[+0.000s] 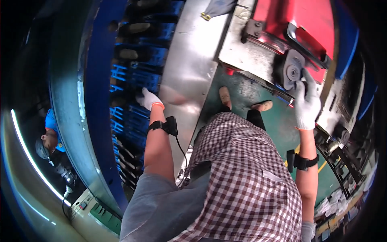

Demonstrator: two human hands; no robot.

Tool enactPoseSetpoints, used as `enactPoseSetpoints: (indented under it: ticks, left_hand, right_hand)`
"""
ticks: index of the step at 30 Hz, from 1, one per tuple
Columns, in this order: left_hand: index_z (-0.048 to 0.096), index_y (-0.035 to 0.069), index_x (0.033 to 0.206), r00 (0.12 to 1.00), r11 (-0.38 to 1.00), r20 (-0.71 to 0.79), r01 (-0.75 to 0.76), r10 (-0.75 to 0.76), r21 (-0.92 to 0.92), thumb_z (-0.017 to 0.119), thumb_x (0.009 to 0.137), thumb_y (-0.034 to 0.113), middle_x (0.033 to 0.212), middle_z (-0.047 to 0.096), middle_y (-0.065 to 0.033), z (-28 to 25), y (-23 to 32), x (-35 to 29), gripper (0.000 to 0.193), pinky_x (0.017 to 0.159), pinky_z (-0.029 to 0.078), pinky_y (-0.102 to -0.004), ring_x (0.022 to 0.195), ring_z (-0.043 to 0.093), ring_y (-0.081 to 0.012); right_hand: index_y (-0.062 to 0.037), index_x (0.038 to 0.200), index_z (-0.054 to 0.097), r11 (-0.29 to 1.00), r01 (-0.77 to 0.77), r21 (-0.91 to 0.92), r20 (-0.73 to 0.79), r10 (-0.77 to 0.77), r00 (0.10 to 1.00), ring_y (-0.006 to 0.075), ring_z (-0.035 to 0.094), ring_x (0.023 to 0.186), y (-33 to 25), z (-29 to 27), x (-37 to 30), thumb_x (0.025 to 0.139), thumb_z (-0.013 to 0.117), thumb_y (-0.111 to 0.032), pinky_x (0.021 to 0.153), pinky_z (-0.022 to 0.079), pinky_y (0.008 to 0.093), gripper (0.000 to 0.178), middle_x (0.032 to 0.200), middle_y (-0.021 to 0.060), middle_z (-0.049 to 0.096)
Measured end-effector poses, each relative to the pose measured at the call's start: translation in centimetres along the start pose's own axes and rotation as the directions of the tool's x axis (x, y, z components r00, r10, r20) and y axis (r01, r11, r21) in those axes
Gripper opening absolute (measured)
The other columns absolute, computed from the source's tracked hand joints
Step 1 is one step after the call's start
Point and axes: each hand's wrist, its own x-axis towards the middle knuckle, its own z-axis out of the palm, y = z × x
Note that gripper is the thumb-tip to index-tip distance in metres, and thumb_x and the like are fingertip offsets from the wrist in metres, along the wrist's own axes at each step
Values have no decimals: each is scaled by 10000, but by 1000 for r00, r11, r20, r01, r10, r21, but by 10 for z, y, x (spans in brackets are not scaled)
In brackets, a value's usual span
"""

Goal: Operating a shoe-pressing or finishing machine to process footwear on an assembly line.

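Note:
My left hand (pixel 148 99), in a white glove with an orange cuff, reaches over the blue slatted rack (pixel 117 76) on the left. Its fingertips blur into the dark among the slats, so whether they hold anything is hidden. On the right, my right hand (pixel 309 101), also white-gloved, is raised beside a grey rounded part with a circular centre (pixel 293 73) at the front of a red machine (pixel 312 26). Thumb and forefinger are spread apart at the lower right edge of that part, touching or nearly touching it.
A shiny metal ledge (pixel 183 76) runs between the rack and the green floor (pixel 246 86). A dark cloth piece (pixel 217 9) lies at its far end. Across the rack, at far left, is another person (pixel 50 135). White bundles (pixel 334 203) sit on shelving at lower right.

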Motion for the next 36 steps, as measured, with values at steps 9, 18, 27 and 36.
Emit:
enactPoseSetpoints:
  ticks: [9, 18, 27, 36]
  left_hand:
    - [736, 170, 1300, 682, 743, 716, 556, -152, -372, 347, 975, 753, 1349, 728, -30, -41, -47, 211, 773, 1108, 411, -510, 1195, 668, -310]
    - [644, 165, 1373, 720, 542, 535, 690, -443, -479, 734, 866, 537, 1435, 646, -90, -48, -5, 202, 635, 1126, 335, -738, 1376, 534, -403]
    - [728, 147, 1230, 783, 611, 510, 608, -356, -507, 689, 825, 489, 1323, 713, -91, -69, -12, 167, 532, 1025, 436, -656, 1293, 598, -376]
    - [581, 104, 1422, 680, 495, 680, 706, -274, -507, 681, 834, 350, 1437, 593, -176, -108, 37, -52, 645, 1067, 448, -690, 1333, 547, -433]
  right_hand:
    - [-125, 1383, 664, 992, 39, -121, 8, -39, 999, 237, 711, 929, 1, -1, -1, 1003, 664, -164, 887, 566, 350, 382, 1105, 142, 718]
    - [-123, 1394, 653, 999, 22, 23, -5, -22, 1000, 221, 711, 900, 11, 9, 2, 984, 685, -118, 864, 569, 351, 411, 1088, 116, 710]
    - [-95, 1370, 669, 998, -59, 35, 41, 58, 998, 260, 710, 1007, 6, 3, 3, 970, 678, -153, 922, 558, 372, 404, 1114, 141, 720]
    - [-23, 1351, 657, 994, 113, 5, 16, -113, 993, 319, 720, 943, 4, -2, 5, 968, 666, -207, 879, 556, 429, 426, 1020, 177, 743]
